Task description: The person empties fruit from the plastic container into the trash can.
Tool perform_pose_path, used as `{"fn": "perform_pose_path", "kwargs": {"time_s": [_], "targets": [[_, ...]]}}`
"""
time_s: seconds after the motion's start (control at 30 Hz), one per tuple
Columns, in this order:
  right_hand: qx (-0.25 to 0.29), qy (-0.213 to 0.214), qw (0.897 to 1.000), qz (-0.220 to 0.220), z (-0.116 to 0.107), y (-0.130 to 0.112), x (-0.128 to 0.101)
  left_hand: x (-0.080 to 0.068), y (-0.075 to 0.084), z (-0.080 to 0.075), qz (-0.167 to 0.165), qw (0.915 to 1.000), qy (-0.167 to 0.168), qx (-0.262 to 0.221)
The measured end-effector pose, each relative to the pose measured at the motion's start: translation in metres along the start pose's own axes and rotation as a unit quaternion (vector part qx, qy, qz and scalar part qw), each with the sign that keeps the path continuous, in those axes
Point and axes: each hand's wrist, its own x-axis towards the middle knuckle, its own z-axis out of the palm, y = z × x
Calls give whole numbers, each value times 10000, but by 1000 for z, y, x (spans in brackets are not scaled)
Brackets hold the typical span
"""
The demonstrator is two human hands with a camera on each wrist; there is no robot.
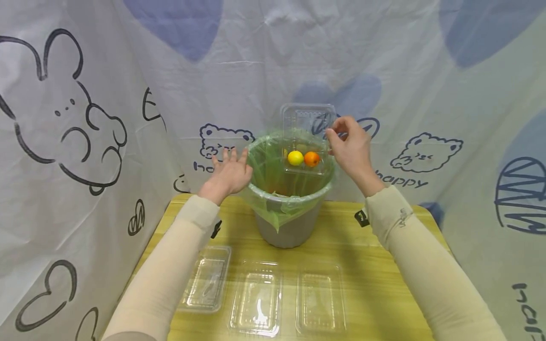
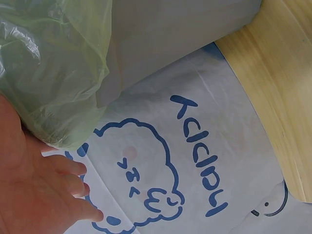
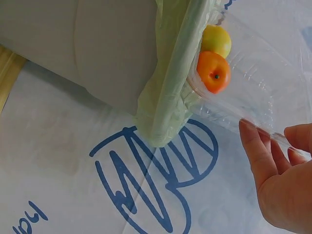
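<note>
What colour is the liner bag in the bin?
Translucent light green bin liner, clearest in the head view.

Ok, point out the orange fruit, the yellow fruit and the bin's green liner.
orange fruit (image 3: 213, 72), right wrist view, middle of its skin.
yellow fruit (image 1: 295, 157), head view, its centre.
green liner (image 1: 273, 201), head view, fold over the rim.

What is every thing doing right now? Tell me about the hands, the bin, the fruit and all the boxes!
Left hand: open, fingers straight, against the bin's bag.
Right hand: pinches the tilted box.
Clear box: open, tipped over the bin.
Yellow fruit: in the tipped box.
Orange fruit: beside it, in the box.
Bin: upright, lined with a green bag.
Three clear boxes: flat on the table.
</note>
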Motion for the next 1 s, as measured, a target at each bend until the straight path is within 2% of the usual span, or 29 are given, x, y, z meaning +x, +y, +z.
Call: {"fn": "perform_pose_path", "kwargs": {"time_s": [0.43,0.7,1.0], "targets": [[-125,206,9992,-316,1,-3,-1,-2,-2,-3,16,10000,-30,19],[-86,373,9987,-336,1,-4,-1,-3,-2,-4,78,9999,-23,60],[-246,384,9962,-740,3,-6,-4,-5,-3,-6,17,9999,-84,142]]}}
